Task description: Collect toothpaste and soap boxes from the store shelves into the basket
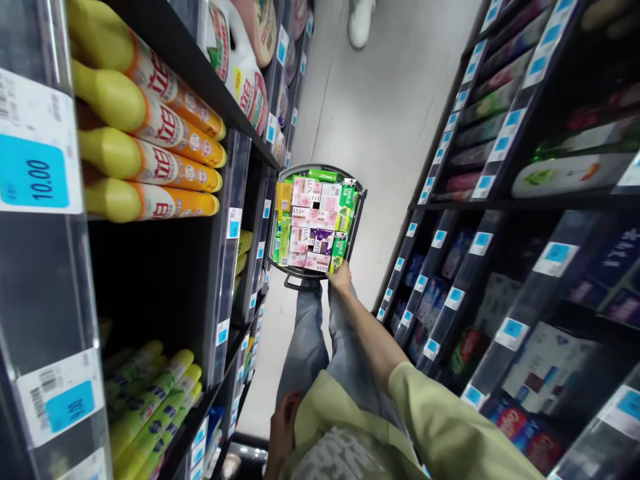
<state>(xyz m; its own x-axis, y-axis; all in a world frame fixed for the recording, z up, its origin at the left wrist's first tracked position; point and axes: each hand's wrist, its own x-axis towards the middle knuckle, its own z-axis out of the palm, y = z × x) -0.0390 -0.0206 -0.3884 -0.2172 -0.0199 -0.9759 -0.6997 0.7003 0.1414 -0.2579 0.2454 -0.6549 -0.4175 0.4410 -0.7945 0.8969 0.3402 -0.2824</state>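
Observation:
A dark shopping basket point(359, 200) stands on the pale floor in the aisle ahead, packed with pink, white, purple and green soap boxes point(313, 223). My right hand point(341, 276) reaches down to the basket's near right corner, its fingers closed on a green box point(339, 252) at the edge of the stack. My left hand point(283, 421) hangs low by my hip, close to my green shirt, with its fingers hidden. My legs in grey jeans point(313, 340) stand just behind the basket.
Dark shelves with blue price tags line both sides of the narrow aisle. Yellow and orange bottles point(150, 127) lie on the left shelf, green bottles point(150, 407) below. Boxed goods point(550, 373) fill the right shelves. Another person's white shoe point(361, 21) is at the far end.

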